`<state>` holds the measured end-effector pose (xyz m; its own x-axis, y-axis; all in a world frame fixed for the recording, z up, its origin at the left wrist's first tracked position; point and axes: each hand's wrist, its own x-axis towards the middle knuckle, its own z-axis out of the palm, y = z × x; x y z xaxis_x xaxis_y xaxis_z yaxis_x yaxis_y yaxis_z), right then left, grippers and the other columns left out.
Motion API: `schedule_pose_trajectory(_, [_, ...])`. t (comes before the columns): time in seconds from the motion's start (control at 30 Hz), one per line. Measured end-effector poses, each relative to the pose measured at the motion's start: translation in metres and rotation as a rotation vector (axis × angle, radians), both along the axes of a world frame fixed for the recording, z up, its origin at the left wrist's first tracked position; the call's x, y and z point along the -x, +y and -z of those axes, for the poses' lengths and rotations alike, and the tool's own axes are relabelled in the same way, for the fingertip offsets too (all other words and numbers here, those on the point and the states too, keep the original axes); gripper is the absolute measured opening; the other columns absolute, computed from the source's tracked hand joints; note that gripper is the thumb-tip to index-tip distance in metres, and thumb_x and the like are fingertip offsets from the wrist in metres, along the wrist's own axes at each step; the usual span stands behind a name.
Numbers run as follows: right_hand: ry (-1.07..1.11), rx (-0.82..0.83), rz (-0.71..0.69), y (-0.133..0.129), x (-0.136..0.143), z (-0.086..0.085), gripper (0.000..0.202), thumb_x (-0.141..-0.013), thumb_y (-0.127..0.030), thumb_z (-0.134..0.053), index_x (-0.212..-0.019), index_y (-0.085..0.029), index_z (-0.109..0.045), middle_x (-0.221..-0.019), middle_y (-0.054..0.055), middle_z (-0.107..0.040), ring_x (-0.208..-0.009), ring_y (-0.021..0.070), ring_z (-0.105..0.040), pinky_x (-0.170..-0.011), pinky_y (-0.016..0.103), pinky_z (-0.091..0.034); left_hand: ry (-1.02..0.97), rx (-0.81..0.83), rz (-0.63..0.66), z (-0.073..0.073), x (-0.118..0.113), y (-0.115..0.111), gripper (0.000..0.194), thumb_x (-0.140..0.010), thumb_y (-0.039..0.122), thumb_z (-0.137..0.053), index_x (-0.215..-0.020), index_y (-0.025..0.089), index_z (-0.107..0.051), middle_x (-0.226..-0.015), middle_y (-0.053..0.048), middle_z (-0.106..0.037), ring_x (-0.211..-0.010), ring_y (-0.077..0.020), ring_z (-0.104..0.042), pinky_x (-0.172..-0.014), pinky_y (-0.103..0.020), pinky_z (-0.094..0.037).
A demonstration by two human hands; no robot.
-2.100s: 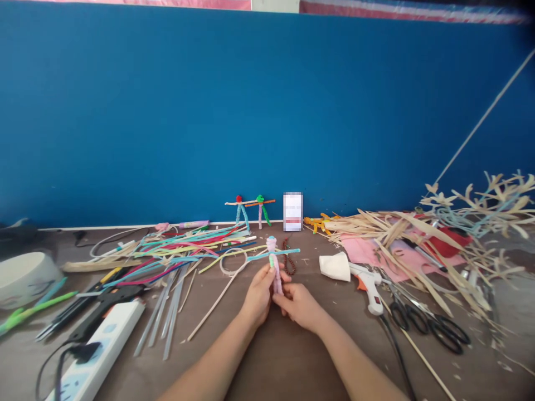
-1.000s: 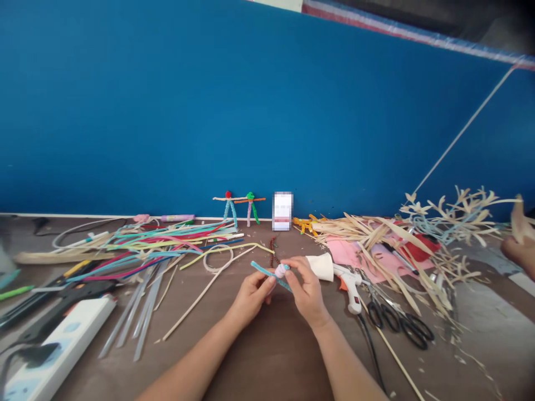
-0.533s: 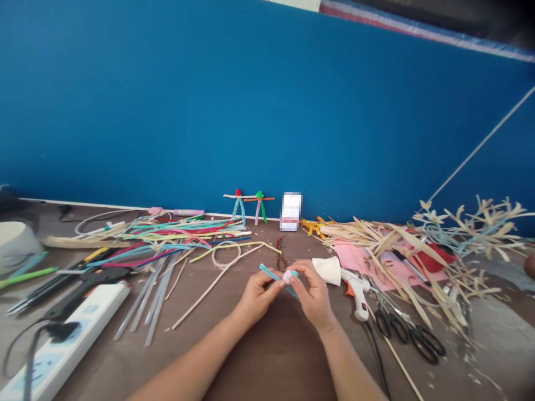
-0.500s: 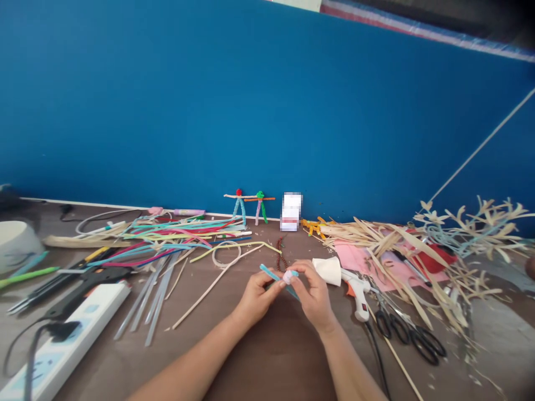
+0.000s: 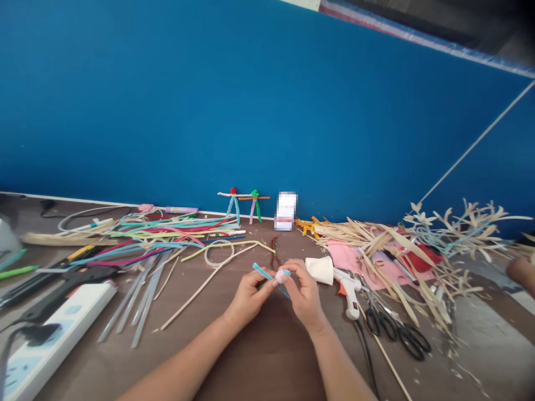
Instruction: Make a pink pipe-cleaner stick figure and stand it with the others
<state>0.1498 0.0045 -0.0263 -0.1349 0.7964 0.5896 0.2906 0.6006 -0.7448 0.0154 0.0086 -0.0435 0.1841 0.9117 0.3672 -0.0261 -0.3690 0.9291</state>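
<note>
Both hands meet over the middle of the brown table. My left hand [image 5: 249, 295] pinches a light-blue fuzzy stem [image 5: 261, 271], whose end sticks out up and to the left. A small pale-pink fuzzy coil [image 5: 280, 275] sits between the fingertips, with a bit of blue beside it. My right hand [image 5: 304, 294] is closed on the coil's right side. Behind the hands a dark red beaded strand [image 5: 273, 253] lies on the table. Two stick figures, one with a red head [image 5: 233, 191] and one with a green head [image 5: 254, 194], lean against the blue wall.
Colourful fuzzy stems [image 5: 167, 228] and glue sticks [image 5: 144, 306] lie left, beside a white power strip [image 5: 62, 323]. A white cup [image 5: 320, 270], glue gun [image 5: 350, 292], black-handled scissors [image 5: 412, 341] and dried strips [image 5: 376, 245] are on the right. A phone [image 5: 286, 211] stands behind.
The view has shifted slightly to the right, so table items appear farther left. Both hands keep their grip on the fuzzy stem and coil. A bit of someone's skin shows at the right edge.
</note>
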Motion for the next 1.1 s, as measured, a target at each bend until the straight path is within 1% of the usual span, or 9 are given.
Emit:
schedule_pose_trajectory(0.17, [-0.004,0.013,-0.010,0.0004,-0.0002,-0.0004,0.010,-0.079,-0.022,-0.045,-0.082,-0.019,-0.053,-0.082,0.004,-0.052,-0.082,0.0166,-0.048,-0.076,0.032,-0.039,-0.005,-0.003,-0.033,0.0032,-0.0008,0.0001,0.016,-0.072,0.029,-0.053,-0.075,0.015,-0.061,-0.070,-0.002,-0.059,-0.062,-0.0126,-0.051,-0.053,-0.021,-0.040])
schedule_pose_trajectory(0.33, [-0.015,0.009,-0.019,-0.0001,0.0001,-0.0008,0.010,-0.079,-0.022,-0.044,-0.082,-0.019,-0.053,-0.082,0.004,-0.052,-0.082,0.0162,-0.048,-0.076,0.031,-0.039,0.022,-0.001,-0.037,0.0040,-0.0003,0.0008,0.018,-0.073,0.029,-0.052,-0.075,0.014,-0.061,-0.068,-0.002,-0.058,-0.061,-0.0121,-0.050,-0.053,-0.021,-0.040])
schedule_pose_trajectory(0.63, [-0.038,-0.006,0.017,-0.0010,0.0019,-0.0026,0.012,-0.079,-0.023,-0.044,-0.084,-0.019,-0.054,-0.083,0.004,-0.053,-0.083,0.0164,-0.048,-0.076,0.031,-0.039,0.001,0.031,-0.050,0.0063,-0.0005,0.0021,0.020,-0.073,0.030,-0.051,-0.077,0.014,-0.061,-0.069,-0.002,-0.058,-0.060,-0.0115,-0.049,-0.052,-0.020,-0.039])
schedule_pose_trajectory(0.83, [-0.047,0.012,0.021,-0.0001,0.0008,-0.0022,0.009,-0.079,-0.022,-0.046,-0.081,-0.019,-0.053,-0.082,0.004,-0.052,-0.082,0.0163,-0.048,-0.076,0.031,-0.039,-0.012,0.052,-0.029,0.0045,-0.0009,0.0004,0.018,-0.073,0.029,-0.052,-0.077,0.016,-0.063,-0.068,-0.002,-0.057,-0.059,-0.0110,-0.048,-0.049,-0.019,-0.037])
schedule_pose_trajectory(0.93, [-0.037,0.015,0.018,-0.0003,0.0003,-0.0020,0.008,-0.079,-0.021,-0.046,-0.081,-0.019,-0.054,-0.082,0.004,-0.052,-0.082,0.0163,-0.048,-0.076,0.031,-0.039,-0.023,0.069,-0.021,0.0037,-0.0010,0.0000,0.019,-0.072,0.031,-0.053,-0.075,0.015,-0.063,-0.067,-0.001,-0.057,-0.055,-0.0098,-0.047,-0.048,-0.019,-0.035])
schedule_pose_trajectory(1.03, [-0.024,0.019,0.004,-0.0006,-0.0004,-0.0014,0.011,-0.078,-0.021,-0.046,-0.086,-0.019,-0.054,-0.085,0.004,-0.052,-0.084,0.0165,-0.049,-0.077,0.032,-0.039,-0.050,0.124,-0.018,0.0044,-0.0010,0.0010,0.022,-0.071,0.034,-0.053,-0.077,0.014,-0.062,-0.059,0.001,-0.053,-0.046,-0.0072,-0.041,-0.045,-0.019,-0.032])
schedule_pose_trajectory(1.1, [-0.025,0.023,-0.011,-0.0007,-0.0004,-0.0001,0.019,-0.077,-0.022,-0.048,-0.095,-0.019,-0.054,-0.090,0.005,-0.052,-0.088,0.0172,-0.048,-0.080,0.033,-0.039,-0.082,0.183,-0.011,0.0054,-0.0013,0.0023,0.024,-0.070,0.036,-0.054,-0.077,0.013,-0.061,-0.049,0.004,-0.045,-0.041,-0.0061,-0.036,-0.042,-0.019,-0.029])
